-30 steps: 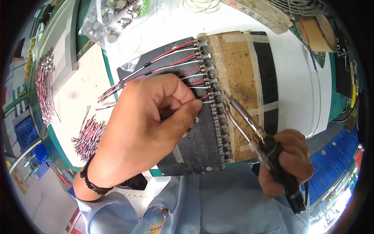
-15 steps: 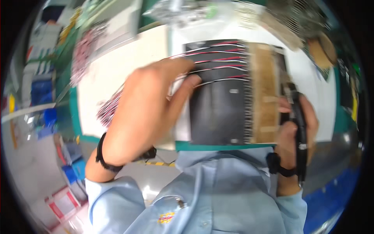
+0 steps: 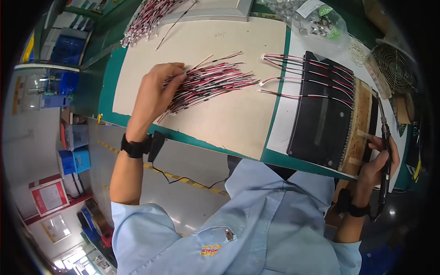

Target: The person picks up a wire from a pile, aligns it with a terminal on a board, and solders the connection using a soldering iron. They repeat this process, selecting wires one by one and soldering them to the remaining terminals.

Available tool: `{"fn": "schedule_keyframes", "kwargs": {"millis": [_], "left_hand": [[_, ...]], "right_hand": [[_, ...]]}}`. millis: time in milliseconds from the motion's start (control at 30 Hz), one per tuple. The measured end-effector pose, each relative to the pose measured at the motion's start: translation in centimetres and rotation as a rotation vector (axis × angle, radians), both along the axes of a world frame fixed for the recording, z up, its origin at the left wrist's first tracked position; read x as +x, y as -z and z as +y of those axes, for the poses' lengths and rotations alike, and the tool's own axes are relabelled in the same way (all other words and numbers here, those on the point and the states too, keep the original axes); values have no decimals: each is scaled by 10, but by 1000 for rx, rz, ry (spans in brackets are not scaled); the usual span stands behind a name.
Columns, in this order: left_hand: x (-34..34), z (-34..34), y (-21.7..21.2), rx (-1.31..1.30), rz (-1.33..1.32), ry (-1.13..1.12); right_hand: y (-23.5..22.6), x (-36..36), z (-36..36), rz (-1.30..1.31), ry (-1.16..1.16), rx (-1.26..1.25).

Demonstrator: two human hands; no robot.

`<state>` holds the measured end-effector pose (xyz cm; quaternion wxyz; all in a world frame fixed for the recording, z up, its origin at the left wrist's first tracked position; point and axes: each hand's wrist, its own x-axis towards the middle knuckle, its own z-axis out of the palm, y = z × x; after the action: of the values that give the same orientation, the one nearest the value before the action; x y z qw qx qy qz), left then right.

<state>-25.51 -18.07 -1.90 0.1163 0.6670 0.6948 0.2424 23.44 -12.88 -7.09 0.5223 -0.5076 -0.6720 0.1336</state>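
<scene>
A loose bundle of thin red, black and white wires (image 3: 215, 82) lies on the beige board, and my left hand (image 3: 156, 94) is at its left end. Thumb and fingers are pinched on wires there; how many is hidden. My right hand (image 3: 373, 167) grips a black pen-shaped tool (image 3: 386, 151) with a slim metal tip pointing away from me. Its fingers also rest by the wooden strip (image 3: 362, 119) of a black fixture (image 3: 316, 126). Several wires (image 3: 327, 83) lie side by side across the fixture's far half, one end at its toothed edge, white connectors hanging past its left side.
The beige board (image 3: 229, 123) lies on a green mat. Another wire bundle (image 3: 149, 20) sits by a grey frame (image 3: 206, 11) at the back left. A clear bag of metal parts (image 3: 321, 27), a round wire grille (image 3: 392, 66) and a brown roll (image 3: 403, 107) stand at the far right.
My left hand has gone from the wires on the fixture to the loose bundle at the left. My right hand still holds the tool beside the fixture. The whole view has shifted.
</scene>
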Motion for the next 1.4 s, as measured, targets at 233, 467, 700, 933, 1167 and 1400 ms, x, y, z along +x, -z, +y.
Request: {"fn": "schedule_keyframes", "kwargs": {"millis": [233,467,700,933,1167,1400], "left_hand": [[-1,15,-27,137,247,150],[106,-4,-53,-183,-568,86],[175,-6,-57,-557,-724,388],[198,10,-61,-630,-698,506],[247,19,-50,-553,-901,444],[251,24,-53,-666,-1036,328]], "right_hand": [[-11,-8,1,-50,-13,4],[-58,-51,-35,314,-231,-172],[-61,-78,-42,590,-576,-276],[-67,-57,-42,520,-499,-312],[-61,-51,-39,556,-434,-330],[-56,-35,-30,353,-556,-325]]}}
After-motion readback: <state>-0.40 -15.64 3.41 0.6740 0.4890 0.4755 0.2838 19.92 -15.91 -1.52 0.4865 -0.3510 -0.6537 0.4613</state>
